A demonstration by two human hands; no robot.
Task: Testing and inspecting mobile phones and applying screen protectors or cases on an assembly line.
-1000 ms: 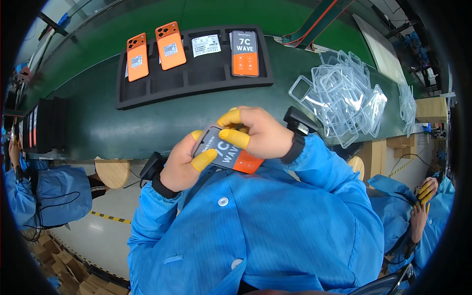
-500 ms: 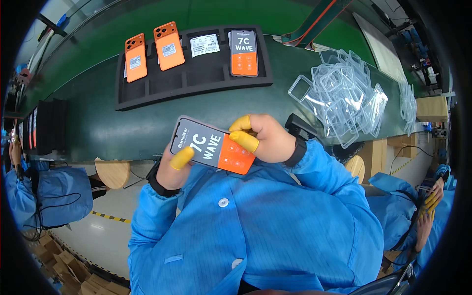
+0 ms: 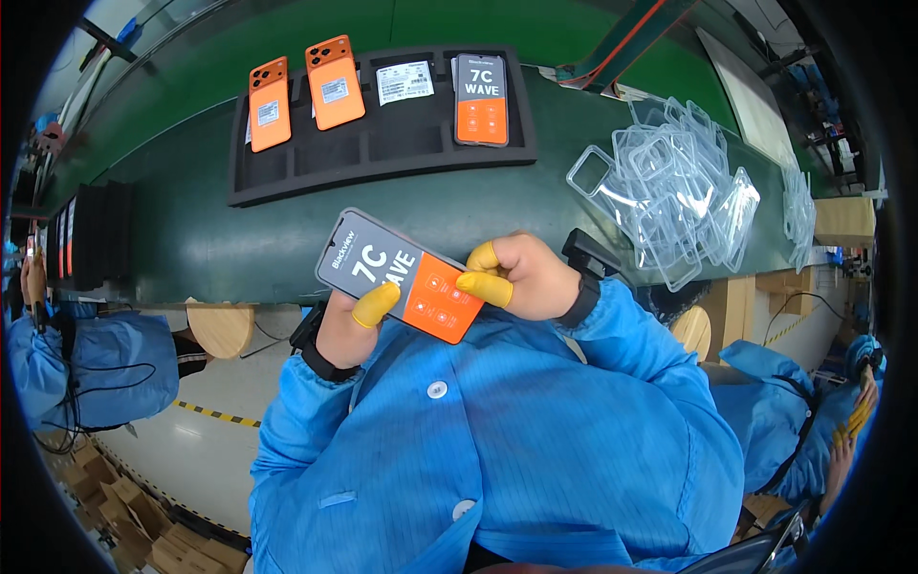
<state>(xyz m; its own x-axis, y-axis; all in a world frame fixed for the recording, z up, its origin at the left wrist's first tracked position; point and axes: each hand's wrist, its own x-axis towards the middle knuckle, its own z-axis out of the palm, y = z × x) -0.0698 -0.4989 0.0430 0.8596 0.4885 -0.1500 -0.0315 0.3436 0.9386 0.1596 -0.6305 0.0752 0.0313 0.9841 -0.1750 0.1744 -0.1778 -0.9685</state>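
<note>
A smartphone (image 3: pixel 421 277) with a grey and orange film on its front is held at a tilt in front of my chest, its screen side up. A pale translucent rim shows around its upper left end, like a clear case. My left hand (image 3: pixel 354 323) grips the near long edge, its yellow-covered thumb lying on the film; the other fingers are hidden beneath. With yellow-covered fingertips, my right hand (image 3: pixel 526 277) holds the orange end, thumb on top. Beyond my hands, a black foam tray (image 3: pixel 382 172) bears two orange phones (image 3: pixel 335 83), backs up, and another phone (image 3: pixel 481 100), front up.
A heap of clear phone cases (image 3: pixel 674 182) lies on the green table (image 3: pixel 191 230) to the right. A white label sheet (image 3: pixel 404 82) rests in the tray. A green metal post (image 3: pixel 622 48) rises behind. Co-workers in blue sit on both sides, near wooden stools (image 3: pixel 220 330).
The phone has shifted slightly left in my hands. My left thumb has moved in from the grey end toward the middle, and my right fingers now press nearer the far orange edge.
</note>
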